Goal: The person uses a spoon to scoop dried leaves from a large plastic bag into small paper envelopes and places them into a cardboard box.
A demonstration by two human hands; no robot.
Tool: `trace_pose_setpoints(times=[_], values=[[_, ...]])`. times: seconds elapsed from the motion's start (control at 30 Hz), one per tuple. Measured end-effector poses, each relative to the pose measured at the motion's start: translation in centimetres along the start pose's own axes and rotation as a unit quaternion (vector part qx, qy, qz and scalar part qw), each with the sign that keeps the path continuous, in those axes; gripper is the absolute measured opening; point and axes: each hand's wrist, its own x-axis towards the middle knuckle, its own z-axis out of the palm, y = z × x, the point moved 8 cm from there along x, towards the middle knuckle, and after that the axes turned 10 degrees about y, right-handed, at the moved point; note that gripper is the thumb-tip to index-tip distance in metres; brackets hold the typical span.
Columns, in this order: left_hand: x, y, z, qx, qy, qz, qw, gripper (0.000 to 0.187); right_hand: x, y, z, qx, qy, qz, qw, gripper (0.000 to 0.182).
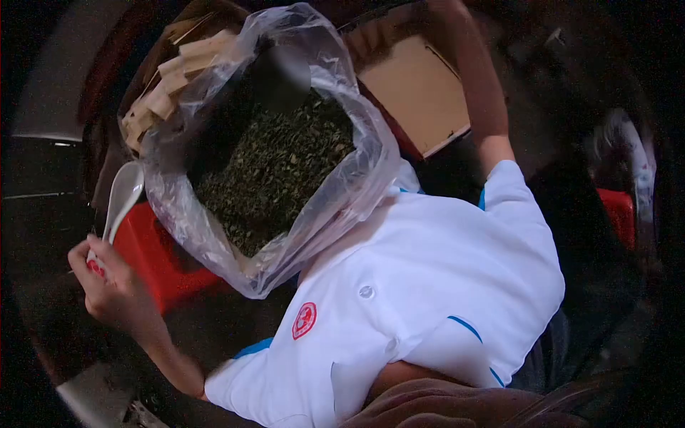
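Observation:
My left hand (113, 289), at the left, is closed round the handle of a white soup spoon (127, 187) with a red mark near its end. The spoon's bowl points up, close beside a large clear plastic bag (371, 153). The bag stands wide open and holds a heap of dark, dried, crumbled leaves (282, 167). Part of the bag's far inside is in shadow and blurred. My right forearm (474, 85) stretches up past a cardboard box (414, 89); the right hand itself lies beyond the top edge.
Beneath the bag and spoon shows a red plastic surface (153, 250), perhaps a stool. Pale, folded card-like flaps (178, 71) line the bag's left side. Another red object (617, 214) sits at the far right, beside a whitish patterned thing (638, 153). The surroundings are dark.

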Motion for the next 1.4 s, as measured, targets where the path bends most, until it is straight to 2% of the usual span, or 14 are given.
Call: trace_pose_setpoints(times=[0.07,0.17,0.27,0.4,0.47,0.53,0.67,0.77,1.0,1.1,1.13,1.23,1.33,1.4], values=[[-0.2,0.0,0.1,-0.005,-0.001,0.002,1.0,0.013,-0.6,6.0,-2.5,-0.199,0.091,-0.061,0.974,0.043],[-0.3,-0.2,0.1,-0.011,-0.013,-0.001,1.0,0.012,-2.5,14.0,-5.1,-0.338,0.12,0.122,0.926,0.05],[-0.7,-1.0,0.4,0.001,-0.073,-0.07,0.995,0.023,-2.1,22.5,-7.0,-0.36,0.111,0.152,0.914,0.051],[-0.6,0.1,0.1,0.002,-0.055,-0.039,0.998,0.019,-2.0,25.5,-7.6,-0.358,0.106,0.152,0.915,0.045],[-0.4,1.6,-0.1,0.006,-0.028,0.007,1.0,0.013,-0.4,31.8,-7.3,-0.451,0.051,0.143,0.88,0.065],[-0.6,1.2,0.5,-0.038,-0.045,0.004,0.998,0.013,0.2,33.2,-7.3,-0.486,0.023,0.124,0.865,0.077],[-0.4,0.9,1.3,-0.067,-0.063,0.004,0.996,0.013,-0.4,30.6,-7.3,-0.466,0.053,0.09,0.879,0.082],[-0.6,-0.2,1.9,-0.045,-0.092,-0.058,0.993,0.018,-0.9,30.1,-7.5,-0.449,0.08,0.093,0.885,0.08],[-0.7,0.0,1.1,-0.069,-0.053,-0.017,0.996,0.015,-1.0,27.5,-8.7,-0.41,0.103,0.108,0.9,0.075],[-0.7,-0.1,0.9,-0.064,-0.06,-0.026,0.996,0.014,0.1,27.3,-9.0,-0.404,0.103,0.156,0.895,0.064],[-0.8,0.0,0.7,-0.054,-0.063,-0.034,0.996,0.014,0.7,26.0,-9.0,-0.389,0.156,0.108,0.901,0.055],[-1.1,0.0,0.4,-0.058,-0.061,-0.055,0.995,0.013,1.6,16.3,-6.8,-0.357,0.258,-0.052,0.896,0.03],[-1.2,0.3,0.4,-0.071,-0.06,-0.067,0.993,0.013,1.5,2.9,1.3,-0.092,0.168,-0.096,0.977,0.025],[-1.2,0.8,0.3,-0.082,-0.048,-0.049,0.994,0.012,0.6,-5.2,6.9,-0.087,0.084,-0.233,0.965,0.021]])
